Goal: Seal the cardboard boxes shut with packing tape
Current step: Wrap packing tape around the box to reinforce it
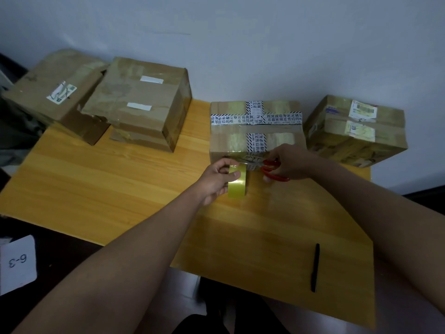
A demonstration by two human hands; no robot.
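Head view: two bare arms reach over a yellow wooden worktop (120,179) towards a taped box.
Left hand (216,179): fingers curl round a roll of yellowish packing tape (237,182), thumb across its outer face; the roll stands on edge just near of the middle box.
Right hand (292,162): fingers grip red-handled scissors (272,168), blades pointing left at the tape stretched from roll to box; whether the blades touch the tape is blurred, probably so.
Middle box (255,127): far centre of the worktop, flaps down, crossed by clear tape and white printed tape.
Right box (356,131): far right, just beside the middle box, closed, with white labels on top.
Left boxes (137,102): far left, stacked crookedly, one (55,92) tilted at the worktop's edge.
Black pen (315,267): near right, lying alone.
Paper tag (18,262): near left, off the worktop, marked 6-3.
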